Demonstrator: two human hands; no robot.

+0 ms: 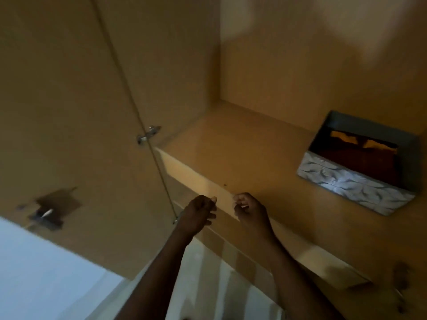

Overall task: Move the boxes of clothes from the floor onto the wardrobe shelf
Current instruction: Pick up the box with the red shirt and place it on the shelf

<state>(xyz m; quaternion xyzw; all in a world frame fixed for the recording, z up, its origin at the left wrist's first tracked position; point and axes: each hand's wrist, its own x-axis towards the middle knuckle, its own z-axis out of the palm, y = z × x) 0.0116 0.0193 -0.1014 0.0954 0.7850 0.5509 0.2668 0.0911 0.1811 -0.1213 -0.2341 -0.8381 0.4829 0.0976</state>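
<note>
Head view shows the patterned box of clothes [360, 162] already on the wardrobe shelf [242, 158], well to the right of both hands, its long axis running roughly along the shelf edge. Left hand [198, 213] and right hand [250, 211] hover at that edge, each grip loosely curled, holding nothing (right is nearer).

no readable text, labels, brand names, numbers or signs appear anywhere in this view. the fabric box [355, 184] on the wardrobe shelf [231, 158] carries only a grey and white leaf-like pattern on its front, with no lettering. the wardrobe panels and door are plain wood tone, and the picture is blurred, so any small print could not be made out.
</note>
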